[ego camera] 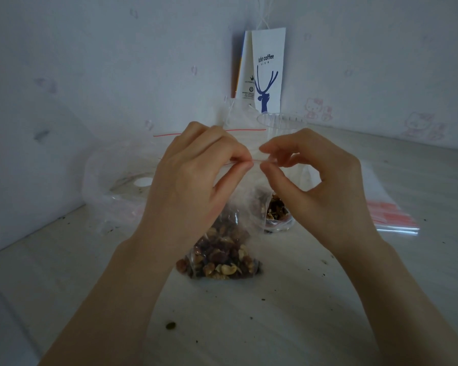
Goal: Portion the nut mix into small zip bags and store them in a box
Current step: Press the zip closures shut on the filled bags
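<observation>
"From the head camera, what are the hands doing?"

"The left hand (196, 175) and right hand (320, 186) both pinch the top strip of the small zip bag (238, 207) at centre."

"And the nut mix (217, 260)?"

"In that bag's bottom, at 6 o'clock. A clear cup (276, 216) holds more just behind, and empty zip bags (389, 215) lie at 3 o'clock."

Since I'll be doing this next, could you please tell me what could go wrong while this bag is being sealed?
The left hand and right hand pinch the zip strip close together; the rest might stay unsealed and leak nuts. The clear cup stands close behind the small bag; a wide movement could tip it.
</observation>
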